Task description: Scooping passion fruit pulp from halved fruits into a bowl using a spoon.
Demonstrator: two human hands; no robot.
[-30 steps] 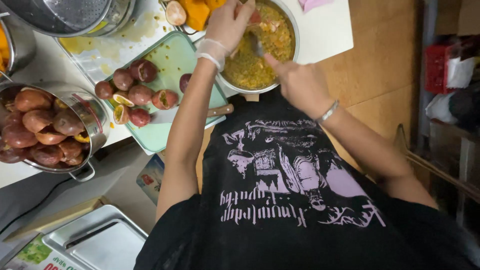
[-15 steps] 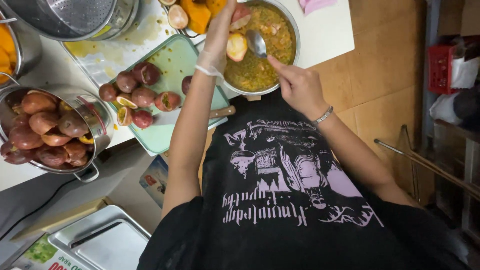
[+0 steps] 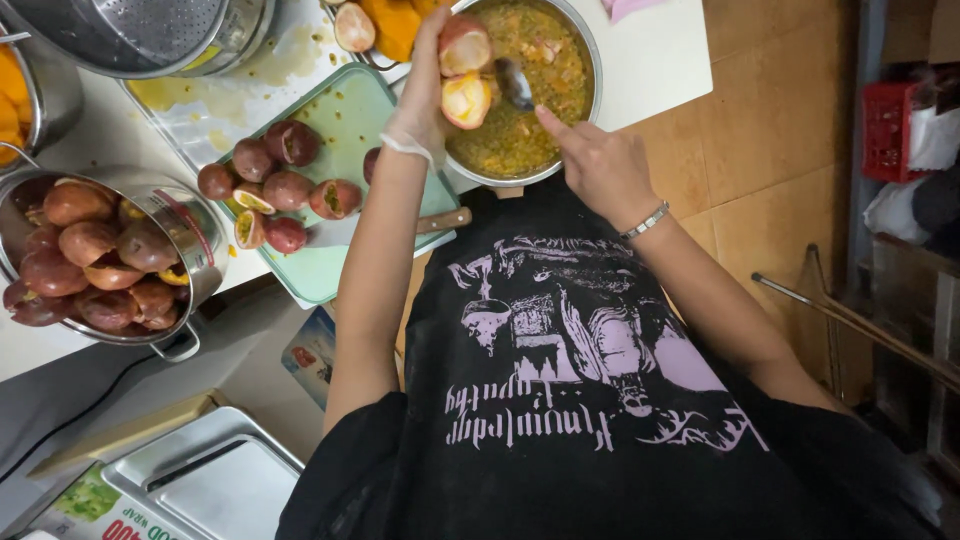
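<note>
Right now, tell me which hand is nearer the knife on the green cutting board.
Left. The left hand holds fruit halves over the bowl's left rim, just above the knife; the right hand holds the spoon farther right.

Two passion fruit halves (image 3: 466, 72) are sitting stacked in the left hand (image 3: 425, 95), their pale, hollowed insides facing the camera and their reddish rinds showing at the edges, held over the rim of the steel bowl (image 3: 590, 95). The bowl is holding yellow-orange pulp dotted with seeds. A metal spoon (image 3: 514, 84) is dipping into that pulp, its handle pinched by the right hand (image 3: 598, 165).
</note>
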